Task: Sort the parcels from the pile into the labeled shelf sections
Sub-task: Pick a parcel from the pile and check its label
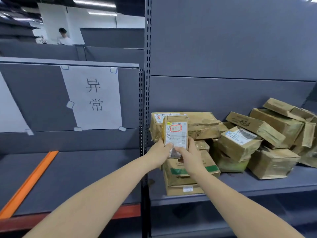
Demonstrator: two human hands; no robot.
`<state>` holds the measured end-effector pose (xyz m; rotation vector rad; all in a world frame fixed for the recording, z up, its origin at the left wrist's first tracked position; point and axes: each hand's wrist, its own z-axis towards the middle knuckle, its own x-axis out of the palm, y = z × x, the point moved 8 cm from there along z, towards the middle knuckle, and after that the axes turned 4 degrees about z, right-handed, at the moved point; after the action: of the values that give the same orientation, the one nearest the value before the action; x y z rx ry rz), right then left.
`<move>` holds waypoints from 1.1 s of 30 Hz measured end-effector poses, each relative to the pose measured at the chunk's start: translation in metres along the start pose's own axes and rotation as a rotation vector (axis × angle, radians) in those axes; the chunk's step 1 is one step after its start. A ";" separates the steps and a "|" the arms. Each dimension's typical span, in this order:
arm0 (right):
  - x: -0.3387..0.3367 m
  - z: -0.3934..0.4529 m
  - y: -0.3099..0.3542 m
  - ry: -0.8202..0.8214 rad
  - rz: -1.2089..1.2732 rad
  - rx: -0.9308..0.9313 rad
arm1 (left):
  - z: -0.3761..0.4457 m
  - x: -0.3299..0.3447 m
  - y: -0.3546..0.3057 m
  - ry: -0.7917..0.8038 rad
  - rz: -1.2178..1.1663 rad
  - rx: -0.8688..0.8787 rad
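I hold a small tan parcel (pixel 175 133) upright in front of me, its white label with a red-outlined box facing me. My left hand (pixel 160 154) grips its lower left edge and my right hand (pixel 189 155) grips its lower right edge. Behind and to the right lies the pile of brown cardboard parcels (pixel 257 140) on the right shelf (pixel 257 184). To the left is a grey shelf section (pixel 82 176) with a white paper sign (pixel 94 97) bearing two black characters on its back panel.
A black perforated upright post (pixel 147 83) separates the two shelf bays. An orange divider strip (pixel 29 184) lies diagonally across the left shelf. A second white sign (pixel 10 110) shows at the far left. Another person (pixel 64 37) stands beyond the shelving in the background.
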<state>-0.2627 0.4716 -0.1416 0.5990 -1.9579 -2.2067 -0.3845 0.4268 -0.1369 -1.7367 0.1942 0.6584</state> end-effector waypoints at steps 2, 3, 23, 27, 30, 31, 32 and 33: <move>0.008 -0.008 0.000 0.046 0.002 0.005 | -0.009 0.000 0.008 0.009 -0.015 -0.012; 0.010 -0.011 0.001 0.068 0.012 -0.002 | -0.015 -0.001 0.011 0.007 -0.024 -0.010; 0.071 -0.112 -0.034 0.295 0.084 0.072 | -0.141 -0.002 0.084 -0.201 -0.117 -0.251; 0.093 -0.121 -0.029 0.325 0.080 0.074 | -0.161 -0.021 0.096 -0.237 -0.082 -0.285; 0.115 -0.132 -0.026 0.356 0.115 0.125 | -0.179 -0.038 0.112 -0.255 -0.070 -0.310; 0.123 -0.136 -0.026 0.365 0.128 0.147 | -0.184 -0.044 0.118 -0.254 -0.055 -0.311; 0.131 -0.140 -0.026 0.374 0.131 0.172 | -0.190 -0.050 0.122 -0.252 -0.038 -0.314; 0.139 -0.144 -0.026 0.381 0.133 0.198 | -0.195 -0.056 0.127 -0.250 -0.025 -0.321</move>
<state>-0.3315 0.2936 -0.2069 0.8188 -1.9556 -1.6842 -0.4260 0.1974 -0.1893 -1.9367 -0.1133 0.9195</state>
